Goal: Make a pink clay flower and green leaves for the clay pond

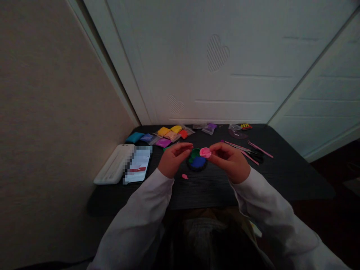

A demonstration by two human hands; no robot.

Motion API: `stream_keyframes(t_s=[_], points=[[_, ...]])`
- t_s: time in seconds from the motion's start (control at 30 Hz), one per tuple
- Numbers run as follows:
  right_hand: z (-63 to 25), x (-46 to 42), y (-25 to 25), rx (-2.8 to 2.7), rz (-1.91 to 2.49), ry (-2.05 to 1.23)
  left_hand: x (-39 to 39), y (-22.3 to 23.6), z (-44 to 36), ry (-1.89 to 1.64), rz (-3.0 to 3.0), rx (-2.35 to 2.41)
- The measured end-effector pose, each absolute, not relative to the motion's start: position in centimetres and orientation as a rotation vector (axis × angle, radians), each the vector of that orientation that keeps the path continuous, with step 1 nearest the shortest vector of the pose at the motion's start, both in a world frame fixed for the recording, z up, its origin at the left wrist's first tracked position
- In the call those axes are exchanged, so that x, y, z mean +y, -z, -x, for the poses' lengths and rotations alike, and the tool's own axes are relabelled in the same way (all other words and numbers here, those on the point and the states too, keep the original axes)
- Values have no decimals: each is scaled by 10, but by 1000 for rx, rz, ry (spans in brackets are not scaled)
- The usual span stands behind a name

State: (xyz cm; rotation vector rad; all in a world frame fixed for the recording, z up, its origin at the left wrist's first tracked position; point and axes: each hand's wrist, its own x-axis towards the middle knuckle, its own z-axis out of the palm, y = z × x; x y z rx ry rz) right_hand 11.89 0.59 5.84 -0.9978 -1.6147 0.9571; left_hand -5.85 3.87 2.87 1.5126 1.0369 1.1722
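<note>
A small pink clay rose [205, 152] is pinched between the thumb and fingers of my right hand [231, 160], above the desk. My left hand [174, 159] is raised opposite it, thumb and fingers curved with a small gap between them and nothing visible in them. Below and between both hands sits a round dark dish [197, 168] with blue clay [198, 162] and green leaf-like clay pieces [195, 152] in it; the rose partly covers its edge. A loose pink clay petal [185, 176] lies on the desk in front of the dish.
Bags of coloured clay [170, 135] lie along the back left. A phone [138, 164] leans by a white case [116, 164] at left. Scissors [254, 153] and pink tools [261, 149] lie at right on the dark desk [292, 180], against a white panelled wall.
</note>
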Motion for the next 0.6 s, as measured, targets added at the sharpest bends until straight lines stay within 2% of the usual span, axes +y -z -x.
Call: stream_keyframes(t_s=[0.23,0.6], points=[[-117,-31,-73,-1458,933,-1135,-25,-58,40,-1212,-1203,768],[-113,-55,-41,-1424,1037,-1118,-46,-33,23,-1254,-1026,841]])
